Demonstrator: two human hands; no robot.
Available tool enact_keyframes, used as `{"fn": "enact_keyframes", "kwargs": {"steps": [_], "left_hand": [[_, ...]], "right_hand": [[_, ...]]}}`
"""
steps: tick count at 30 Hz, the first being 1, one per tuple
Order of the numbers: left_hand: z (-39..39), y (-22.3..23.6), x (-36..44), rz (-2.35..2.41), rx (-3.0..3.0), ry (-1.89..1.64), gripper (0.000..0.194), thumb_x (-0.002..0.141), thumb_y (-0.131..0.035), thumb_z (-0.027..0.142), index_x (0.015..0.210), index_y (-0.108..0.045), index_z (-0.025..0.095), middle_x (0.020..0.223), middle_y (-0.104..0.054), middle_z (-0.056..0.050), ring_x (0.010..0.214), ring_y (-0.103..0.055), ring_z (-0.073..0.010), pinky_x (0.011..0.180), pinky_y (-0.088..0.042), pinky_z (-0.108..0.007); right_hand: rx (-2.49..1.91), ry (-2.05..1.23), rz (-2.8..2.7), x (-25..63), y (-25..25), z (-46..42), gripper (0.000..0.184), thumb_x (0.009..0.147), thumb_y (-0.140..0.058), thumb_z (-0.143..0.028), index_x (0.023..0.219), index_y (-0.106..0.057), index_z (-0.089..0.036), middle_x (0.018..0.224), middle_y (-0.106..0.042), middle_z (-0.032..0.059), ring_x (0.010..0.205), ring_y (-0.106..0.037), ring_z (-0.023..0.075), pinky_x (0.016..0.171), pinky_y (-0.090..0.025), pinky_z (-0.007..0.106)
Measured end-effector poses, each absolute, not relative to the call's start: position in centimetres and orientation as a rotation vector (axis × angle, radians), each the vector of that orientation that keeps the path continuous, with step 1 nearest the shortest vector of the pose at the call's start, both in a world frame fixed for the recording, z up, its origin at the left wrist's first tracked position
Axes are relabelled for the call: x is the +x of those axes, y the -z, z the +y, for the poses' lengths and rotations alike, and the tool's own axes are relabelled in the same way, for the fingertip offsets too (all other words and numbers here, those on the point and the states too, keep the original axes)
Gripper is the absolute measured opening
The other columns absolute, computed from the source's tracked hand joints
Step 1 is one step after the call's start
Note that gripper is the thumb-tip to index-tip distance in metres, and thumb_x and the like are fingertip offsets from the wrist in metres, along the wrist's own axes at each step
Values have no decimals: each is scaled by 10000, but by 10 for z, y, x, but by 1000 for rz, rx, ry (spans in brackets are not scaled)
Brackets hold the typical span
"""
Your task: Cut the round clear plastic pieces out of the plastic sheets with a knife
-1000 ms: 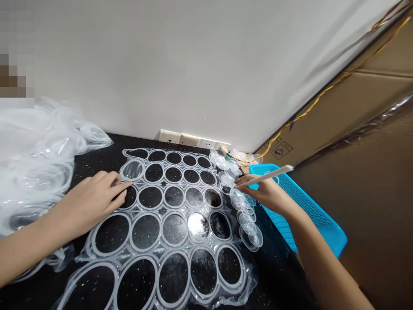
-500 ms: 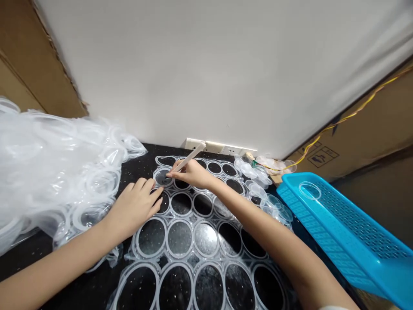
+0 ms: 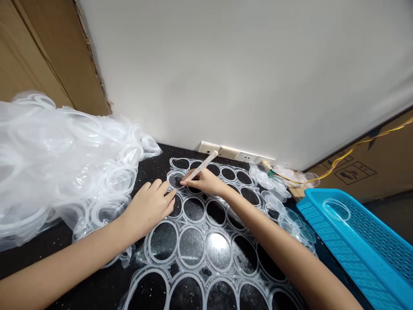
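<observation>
Two hands were seen over a clear plastic sheet point(image 3: 204, 228) with many round holes, which lay flat on a black speckled counter point(image 3: 97, 277). A pale flat stick point(image 3: 201, 165) was held in the right hand point(image 3: 204, 181), pinched tight by narrow fingers point(image 3: 190, 181). Its low end was close to a clear round disc point(image 3: 176, 180) in a hole near the far edge of the sheet. The left hand point(image 3: 150, 206) was laid on the sheet just beside that hole, with its fingers point(image 3: 158, 185) spread wide and nothing held. The thin plastic could be torn, or the disc bent, if the stick was pushed too hard. Loose clear cups point(image 3: 274, 187) were piled at the far right, near a blue basket point(image 3: 318, 193), and could be knocked by a wide swing of an arm. A big heap of clear plastic point(image 3: 64, 159) on the left could slip onto the sheet.
</observation>
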State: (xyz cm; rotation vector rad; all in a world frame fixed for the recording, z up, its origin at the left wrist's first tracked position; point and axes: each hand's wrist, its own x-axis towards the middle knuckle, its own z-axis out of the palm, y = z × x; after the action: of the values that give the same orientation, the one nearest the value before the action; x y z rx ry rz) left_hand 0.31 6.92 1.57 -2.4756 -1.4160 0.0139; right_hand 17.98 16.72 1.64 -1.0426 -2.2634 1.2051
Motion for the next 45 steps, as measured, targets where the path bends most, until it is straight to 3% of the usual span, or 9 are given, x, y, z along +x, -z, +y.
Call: {"fn": "enact_keyframes", "kwargs": {"steps": [8, 26, 35, 39, 45], "left_hand": [[69, -14, 3, -1422, -2499, 13, 304, 898, -409, 209, 1121, -597, 123, 902, -589, -103, 835, -511, -251, 645, -361, -346], [70, -11, 1, -1405, -2504, 50, 311, 891, -419, 212, 1133, -590, 117, 905, -594, -108, 828, -508, -245, 642, -370, -342], [70, -7, 1, -1399, -2498, 40, 343, 906, -369, 220, 1166, -556, 96, 914, -577, -116, 835, -506, -254, 651, -376, -354], [71, -4, -1, -1352, -2526, 37, 292, 893, -377, 176, 1067, -600, 106, 920, -566, -110, 818, -496, -235, 642, -362, -341], [70, -4, -1, -1342, -2560, 49, 271, 884, -402, 178, 1072, -589, 119, 912, -564, -87, 824, -492, -219, 656, -361, -335]], "right_hand": [[-1043, -1160, -2309, 176, -21, 164, 133, 772, -657, -253, 792, -666, -122, 804, -670, 48, 771, -602, 147, 740, -469, 287], [-1054, -1034, -2346, 179, -18, 162, 171, 784, -649, -280, 845, -668, -121, 814, -679, 51, 750, -611, 140, 693, -476, 264], [-875, -800, -2485, 178, -12, 152, 59, 830, -585, -195, 803, -614, -152, 886, -678, 64, 847, -624, 158, 784, -474, 291], [-777, -673, -2581, 179, -6, 147, 56, 843, -565, -190, 802, -597, -169, 888, -670, 81, 879, -613, 180, 858, -429, 333], [-771, -559, -2566, 174, 2, 154, 89, 854, -540, -219, 794, -593, -181, 853, -662, 77, 810, -600, 179, 804, -423, 312]]}}
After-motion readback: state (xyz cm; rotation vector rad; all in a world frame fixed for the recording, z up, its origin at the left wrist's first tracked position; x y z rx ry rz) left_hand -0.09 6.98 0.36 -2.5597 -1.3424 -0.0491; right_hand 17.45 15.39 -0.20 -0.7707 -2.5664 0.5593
